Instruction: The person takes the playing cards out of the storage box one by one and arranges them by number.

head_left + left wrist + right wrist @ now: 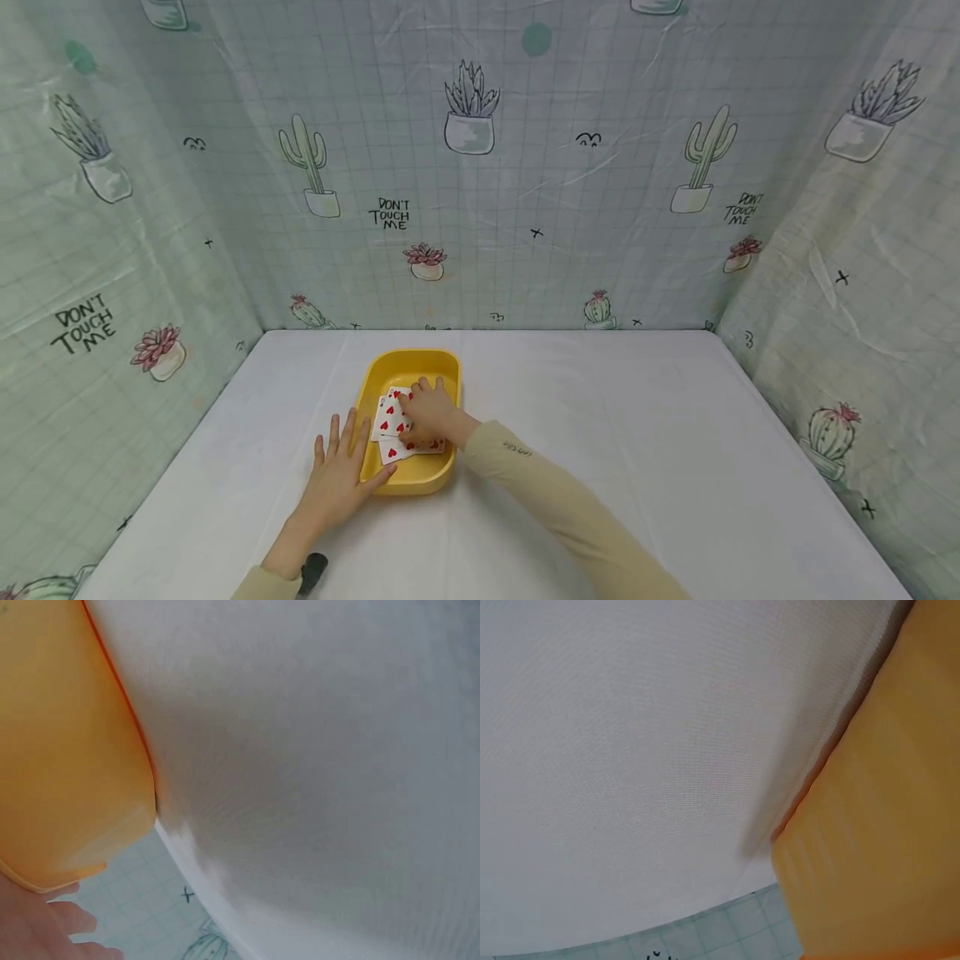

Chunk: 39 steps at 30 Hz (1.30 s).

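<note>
A yellow plastic tray [420, 482] stands on the white table with several playing cards [388, 421] lying in it, heart faces up. The cards overlap one another, and some are partly covered by my right hand. My left hand [337, 475] lies along the tray's left side, its fingers spread and straight, the thumb reaching over the near left rim. In the left wrist view its fingers [71, 919] show beside the tray's wall [75, 750]. From the right, my right hand [431, 414] reaches into the tray, thumb and fingers apart over the cards. The right wrist view shows only the tray's outer wall [885, 810].
The white tabletop [600, 433] spreads around the tray. A printed cloth [525, 192] with cactus drawings hangs behind the table and on both sides. A dark band or device [312, 572] sits at my left wrist.
</note>
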Each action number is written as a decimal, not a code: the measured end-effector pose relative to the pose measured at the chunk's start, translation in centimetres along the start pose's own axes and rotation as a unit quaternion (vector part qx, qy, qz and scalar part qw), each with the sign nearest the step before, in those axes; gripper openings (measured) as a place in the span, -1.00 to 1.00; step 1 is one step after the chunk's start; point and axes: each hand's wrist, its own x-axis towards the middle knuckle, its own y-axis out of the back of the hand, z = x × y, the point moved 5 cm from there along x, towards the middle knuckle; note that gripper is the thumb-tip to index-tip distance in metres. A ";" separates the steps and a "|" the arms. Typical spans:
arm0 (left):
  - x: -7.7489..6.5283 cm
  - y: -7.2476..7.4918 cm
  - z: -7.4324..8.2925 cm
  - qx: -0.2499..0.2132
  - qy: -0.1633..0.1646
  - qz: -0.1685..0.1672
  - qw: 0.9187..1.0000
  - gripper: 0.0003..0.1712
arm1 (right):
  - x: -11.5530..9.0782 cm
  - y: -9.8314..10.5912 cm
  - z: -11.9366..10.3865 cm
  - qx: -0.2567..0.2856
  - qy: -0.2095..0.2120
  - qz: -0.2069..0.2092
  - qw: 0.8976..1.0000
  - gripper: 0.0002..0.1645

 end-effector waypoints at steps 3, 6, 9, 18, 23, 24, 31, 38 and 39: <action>0.0 0.0 0.0 0.001 0.000 0.005 1.000 -0.02 | -0.1 0.2 0.1 -0.005 0.002 0.011 1.000 -0.16; 0.1 0.0 0.0 0.004 0.003 0.004 1.000 -0.02 | -0.1 0.4 0.2 -0.006 0.004 0.017 1.000 -0.14; 0.1 0.0 0.0 0.004 0.004 -0.002 1.000 -0.01 | -0.2 0.6 0.3 -0.001 0.003 0.019 1.000 -0.13; 0.1 0.1 0.1 0.011 0.000 -0.002 1.000 -0.02 | -0.8 1.3 0.8 0.033 -0.005 0.023 0.999 -0.05; 0.1 0.1 0.2 0.011 -0.001 -0.003 1.000 -0.02 | -1.2 2.1 1.2 0.040 -0.002 0.036 0.999 -0.03; 0.1 0.1 0.2 0.010 0.000 -0.004 1.000 -0.02 | -1.4 2.3 1.3 0.042 0.000 0.039 0.998 -0.03; 0.0 0.3 0.3 0.007 0.002 -0.006 1.000 -0.01 | -2.4 3.3 1.8 0.075 0.019 0.055 0.995 -0.03; 0.0 0.3 0.4 0.014 0.002 -0.007 1.000 -0.01 | -3.4 4.0 2.3 0.087 0.030 0.066 0.994 -0.01; 0.0 0.3 0.4 0.015 0.002 -0.007 1.000 -0.01 | -3.5 4.1 2.4 0.083 0.031 0.069 0.994 -0.01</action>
